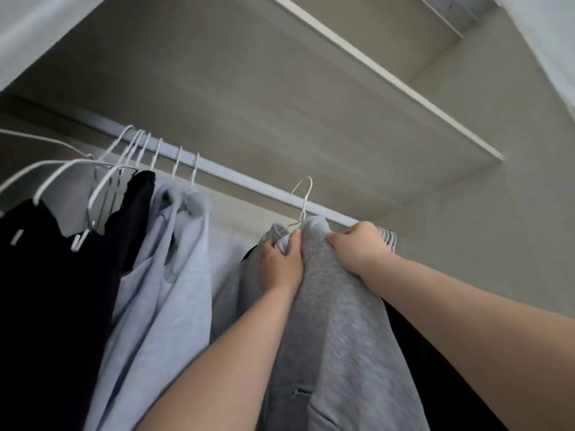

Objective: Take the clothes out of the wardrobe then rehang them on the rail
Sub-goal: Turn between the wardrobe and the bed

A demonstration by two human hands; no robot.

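A white rail [249, 178] runs across the wardrobe from upper left to right. A grey sweatshirt [339, 321] on a white wire hanger [303, 197] is held up just under the rail; the hanger's hook stands above the rail line. My left hand [280, 265] grips the sweatshirt's collar at its left side. My right hand [357, 247] grips the fabric at the collar's right side, close under the rail. On the rail's left part hang two pale grey hoodies [161, 275] and black garments [46, 290] on white hangers.
A shelf [311, 98] lies close above the rail. Several empty white hangers [387, 237] bunch at the rail's right end behind my right hand. A dark garment [435, 368] hangs at the right, behind the grey sweatshirt. The wardrobe's side wall [497, 213] is to the right.
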